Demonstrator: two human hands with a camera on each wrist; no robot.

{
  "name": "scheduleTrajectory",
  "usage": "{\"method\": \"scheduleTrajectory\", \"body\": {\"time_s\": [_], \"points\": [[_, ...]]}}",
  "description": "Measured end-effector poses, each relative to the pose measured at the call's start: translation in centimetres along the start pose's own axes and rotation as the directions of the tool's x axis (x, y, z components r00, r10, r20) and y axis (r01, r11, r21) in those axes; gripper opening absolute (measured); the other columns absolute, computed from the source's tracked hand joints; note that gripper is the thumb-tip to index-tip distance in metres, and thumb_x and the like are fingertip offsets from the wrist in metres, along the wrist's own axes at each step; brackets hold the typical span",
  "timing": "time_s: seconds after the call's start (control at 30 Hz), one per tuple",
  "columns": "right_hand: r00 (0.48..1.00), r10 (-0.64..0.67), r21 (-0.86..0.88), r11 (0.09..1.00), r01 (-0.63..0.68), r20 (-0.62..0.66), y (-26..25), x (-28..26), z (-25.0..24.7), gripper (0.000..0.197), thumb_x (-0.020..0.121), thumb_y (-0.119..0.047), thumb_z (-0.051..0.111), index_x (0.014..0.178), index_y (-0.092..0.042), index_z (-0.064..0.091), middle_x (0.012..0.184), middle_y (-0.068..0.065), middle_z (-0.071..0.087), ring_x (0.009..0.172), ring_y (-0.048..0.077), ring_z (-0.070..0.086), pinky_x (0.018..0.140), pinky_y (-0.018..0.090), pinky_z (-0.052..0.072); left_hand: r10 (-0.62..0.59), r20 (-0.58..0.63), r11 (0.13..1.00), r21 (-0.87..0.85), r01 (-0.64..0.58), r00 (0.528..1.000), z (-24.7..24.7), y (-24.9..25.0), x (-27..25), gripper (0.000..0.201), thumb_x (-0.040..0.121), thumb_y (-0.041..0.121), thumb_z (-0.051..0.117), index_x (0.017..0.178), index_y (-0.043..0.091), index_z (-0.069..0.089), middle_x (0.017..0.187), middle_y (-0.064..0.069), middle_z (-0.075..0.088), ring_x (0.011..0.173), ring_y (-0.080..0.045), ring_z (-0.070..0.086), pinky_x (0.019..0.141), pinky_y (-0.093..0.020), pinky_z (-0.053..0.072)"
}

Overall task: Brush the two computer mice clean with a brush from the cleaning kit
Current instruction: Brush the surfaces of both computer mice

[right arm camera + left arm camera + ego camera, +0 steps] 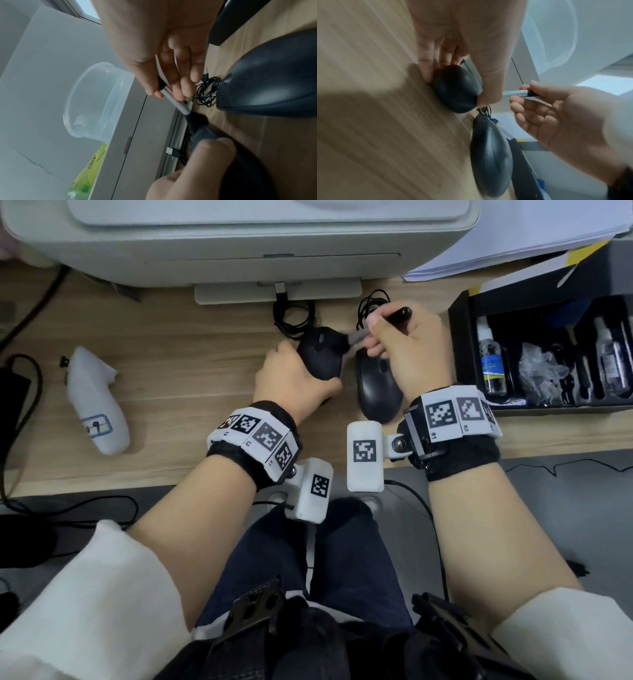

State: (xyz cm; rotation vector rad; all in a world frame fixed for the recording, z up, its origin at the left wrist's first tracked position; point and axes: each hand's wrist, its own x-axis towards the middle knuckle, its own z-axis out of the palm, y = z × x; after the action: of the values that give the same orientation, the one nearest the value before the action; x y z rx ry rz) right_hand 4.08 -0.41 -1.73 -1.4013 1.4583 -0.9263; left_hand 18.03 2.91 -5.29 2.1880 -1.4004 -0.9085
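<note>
Centrally, on the wooden tabletop (pixel 171 364) just in front of a pale grey printer (pixel 239 244), two black wired computer mice lie side by side. The left hand (pixel 291 378) wraps its fingers (pixel 428 65) and thumb round the rear and flanks of the left mouse (pixel 320 350), steadying it; whether the mouse is tilted off the surface cannot be told. The right hand (pixel 407 344) pinches the brush (pixel 387 320) between thumb and curled fingers (pixel 180 81), pen-fashion, at its silver ferrule. The dark bristle tuft rests on the top shell of the left mouse, near its scroll wheel. The brush's long axis runs obliquely: the black handle end points away and to the right, the bristles point toward the left mouse. The right mouse (pixel 376 385) lies untouched just beside the first, long axis roughly front to back, its button end toward the printer and its coiled cable (pixel 371 302) beyond. The left mouse points likewise, slightly angled, with its own cable bundle (pixel 291 316) ahead. Judged from appearance, the mice are light, rigid and smooth-shelled, hence apt to slide under brushing unless held by the flanks as here; the brush is light, with a stiff handle and soft bristles, best governed near the ferrule. The open black cleaning kit (pixel 459 337) stands at the right, holding spray bottles (pixel 493 361).
</note>
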Motion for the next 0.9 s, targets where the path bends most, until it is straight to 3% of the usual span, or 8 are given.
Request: {"method": "scheduleTrajectory", "body": {"time_s": [0.1,0.2,0.33,0.5,0.7,0.9], "points": [[1.0,0.001,0.112,0.994,0.0,-0.008,0.0,-0.2,0.1,0.009,0.085,-0.02,0.056,0.077,-0.018,0.059,0.053,-0.007,0.061,0.049,0.004,0.056,0.053,0.014,0.043,-0.07,0.015,0.967,-0.246,0.072,0.997,-0.5,-0.8,-0.2,0.069,0.069,0.036,0.073,0.128,0.009,0.049,0.123,-0.007,0.061,0.112,-0.02,0.057,0.083,-0.022,0.041],[1.0,-0.022,0.112,0.994,0.023,-0.009,-0.2,-0.3,0.0,0.01,0.086,-0.019,0.055,0.078,-0.023,0.059,0.062,-0.004,0.062,0.054,0.003,0.057,0.056,0.013,0.043,-0.145,0.092,0.877,-0.449,0.171,0.985,-0.9,-1.3,-0.5,0.069,0.079,0.025,0.069,0.136,0.003,0.04,0.133,-0.012,0.055,0.113,-0.015,0.054,0.087,-0.02,0.04],[0.998,0.033,0.114,0.993,-0.04,0.056,-0.1,-0.5,-0.2,0.014,0.079,-0.024,0.056,0.068,-0.017,0.06,0.046,-0.006,0.056,0.045,0.011,0.052,0.047,0.019,0.041,-0.149,0.109,0.847,-0.499,0.183,0.983,-1.0,-1.3,-0.6,0.069,0.08,0.024,0.068,0.137,0.001,0.038,0.133,-0.013,0.055,0.108,-0.014,0.055,0.085,-0.019,0.04],[0.995,0.023,0.078,0.997,-0.016,-0.094,0.2,-1.4,-1.5,0.014,0.085,-0.018,0.057,0.073,-0.026,0.059,0.052,-0.008,0.057,0.051,0.004,0.053,0.054,0.018,0.043,-0.085,0.032,0.956,-0.279,0.09,0.996,-0.5,-0.7,-0.9,0.072,0.07,0.031,0.075,0.131,0.008,0.042,0.125,-0.005,0.057,0.111,-0.017,0.055,0.083,-0.019,0.039],[0.947,0.036,0.01,0.999,-0.034,-0.319,0.5,-1.7,-4.2,0.014,0.075,-0.033,0.058,0.061,-0.035,0.059,0.049,-0.013,0.057,0.06,0.013,0.056,0.069,0.042,0.048,-0.084,0.067,0.996,-0.021,0.085,0.994,0.6,1.2,-1.4,0.085,0.067,0.033,0.075,0.132,0.005,0.029,0.136,-0.016,0.038,0.12,-0.035,0.046,0.101,-0.037,0.039],[0.927,0.095,-0.06,0.99,-0.125,-0.362,2.0,-1.9,-6.3,0.007,0.066,-0.043,0.054,0.062,-0.045,0.06,0.067,-0.008,0.062,0.076,0.027,0.064,0.08,0.056,0.052,-0.14,0.166,0.99,0.04,0.135,0.976,1.3,2.9,-2.1,0.088,0.071,0.037,0.072,0.137,0.005,0.022,0.137,-0.018,0.034,0.121,-0.036,0.045,0.098,-0.036,0.037]]}}
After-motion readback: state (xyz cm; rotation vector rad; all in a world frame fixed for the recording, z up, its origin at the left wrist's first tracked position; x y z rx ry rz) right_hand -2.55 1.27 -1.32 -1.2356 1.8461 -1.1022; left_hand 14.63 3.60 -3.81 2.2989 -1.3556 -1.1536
